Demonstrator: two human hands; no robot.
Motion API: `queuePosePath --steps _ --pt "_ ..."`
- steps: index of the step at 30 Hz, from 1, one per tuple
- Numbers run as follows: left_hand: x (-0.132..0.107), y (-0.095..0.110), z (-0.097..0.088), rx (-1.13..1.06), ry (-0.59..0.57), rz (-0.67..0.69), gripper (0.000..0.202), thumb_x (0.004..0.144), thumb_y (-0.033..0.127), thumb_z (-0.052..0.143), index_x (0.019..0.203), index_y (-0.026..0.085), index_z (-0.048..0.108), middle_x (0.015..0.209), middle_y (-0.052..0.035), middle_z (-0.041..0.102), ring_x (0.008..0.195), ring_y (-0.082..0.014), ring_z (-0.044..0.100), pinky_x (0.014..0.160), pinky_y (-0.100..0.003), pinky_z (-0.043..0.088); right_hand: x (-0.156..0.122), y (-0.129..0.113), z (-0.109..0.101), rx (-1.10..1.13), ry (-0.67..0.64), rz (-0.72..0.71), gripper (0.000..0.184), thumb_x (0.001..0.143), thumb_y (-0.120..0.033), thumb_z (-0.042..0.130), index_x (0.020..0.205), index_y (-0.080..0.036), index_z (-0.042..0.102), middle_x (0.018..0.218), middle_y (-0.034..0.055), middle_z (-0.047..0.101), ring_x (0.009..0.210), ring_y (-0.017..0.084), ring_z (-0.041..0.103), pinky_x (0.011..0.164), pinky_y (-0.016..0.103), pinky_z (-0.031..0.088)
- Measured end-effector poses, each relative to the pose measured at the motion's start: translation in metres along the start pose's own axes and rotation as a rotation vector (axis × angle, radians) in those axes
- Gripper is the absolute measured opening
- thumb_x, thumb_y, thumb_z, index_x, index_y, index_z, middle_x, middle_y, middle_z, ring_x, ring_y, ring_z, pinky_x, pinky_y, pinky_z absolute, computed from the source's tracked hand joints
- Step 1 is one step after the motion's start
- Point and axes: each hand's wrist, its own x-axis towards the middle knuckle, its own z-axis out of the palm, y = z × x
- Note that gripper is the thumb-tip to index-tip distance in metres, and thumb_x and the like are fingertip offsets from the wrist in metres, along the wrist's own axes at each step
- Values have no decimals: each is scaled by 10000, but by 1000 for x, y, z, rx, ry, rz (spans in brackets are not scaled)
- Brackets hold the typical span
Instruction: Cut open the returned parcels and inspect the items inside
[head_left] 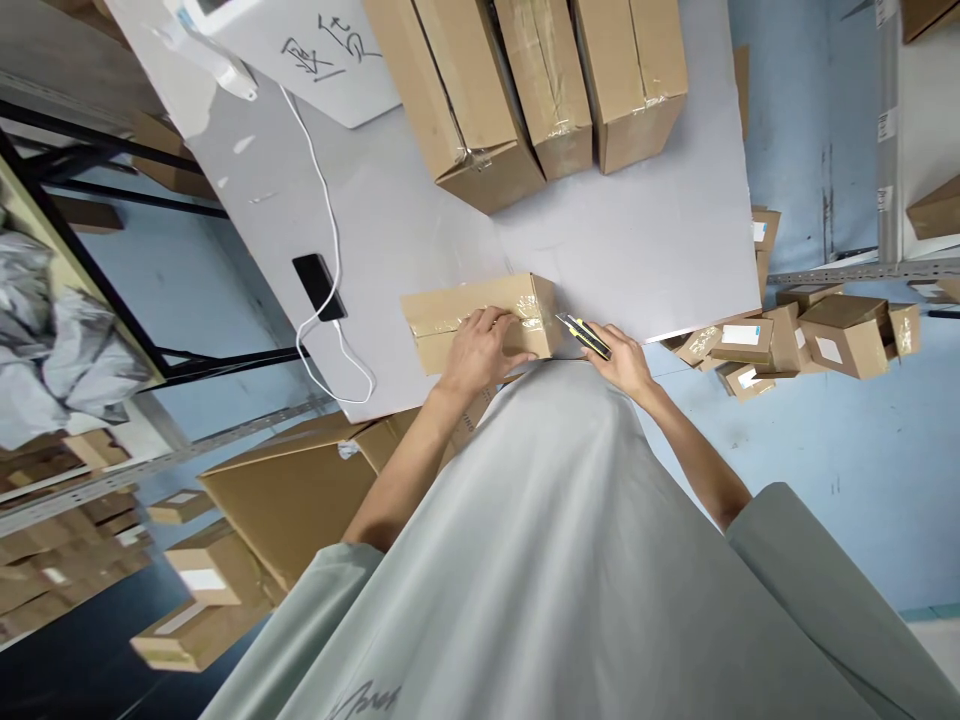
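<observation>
A small taped cardboard box (480, 300) lies at the near edge of the grey table, close against my shirt. My left hand (484, 350) rests on top of it, fingers bent and thumb apart, pressing on the cardboard. In my right hand (619, 358) is a yellow-and-black box cutter (586, 336), its blade end pointing up and left toward the box's right end. A narrow gap separates the blade from the cardboard. Clear tape shines along the box's top seam and right end.
Three larger taped boxes (551, 85) stand at the table's far side. A black phone or power bank (319, 287) with a white cable (322, 190) lies to the left. An open carton (292, 490) stands below left; several parcels (795, 335) lie on the floor at right.
</observation>
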Motion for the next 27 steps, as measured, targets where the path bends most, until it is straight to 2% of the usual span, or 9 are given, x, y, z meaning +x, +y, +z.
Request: queuePosePath --steps 3,7,19,23,27 --pt "7 4 2 43 -57 -17 695 794 407 1031 1388 209 729 1404 -219 721 1352 -494 641 1198 -647 517 5 -4 3 -9 -26 -11 557 1125 -350 634 1679 -285 643 1398 101 802 1248 320 795 1056 420 645" --pt "13 4 3 83 -104 -37 688 723 345 1066 1308 194 736 1369 -228 717 1331 -507 640 1179 -661 511 13 -7 6 -61 -50 -43 560 1142 -353 635 1697 -274 633 1471 108 780 1269 307 796 1057 405 642" --pt "4 2 8 9 -41 -35 678 710 281 1074 1277 196 710 1311 -191 677 1301 -484 634 1186 -659 555 20 -7 2 -124 -136 -130 594 1148 -338 652 1739 -311 606 1449 68 792 1215 276 803 1000 368 646" --pt "7 -1 11 -8 -48 -46 695 707 273 1079 1275 193 686 1331 -185 655 1336 -480 615 1214 -660 544 25 -6 9 -117 -117 -125 581 1153 -343 658 1732 -337 620 1427 58 797 1190 270 805 967 352 657" --pt "4 -1 15 -20 -51 -40 698 704 279 1080 1266 198 673 1317 -181 651 1344 -487 615 1202 -670 555 18 -1 19 -85 -100 -139 590 1155 -340 649 1743 -335 608 1417 56 802 1182 259 808 957 342 675"
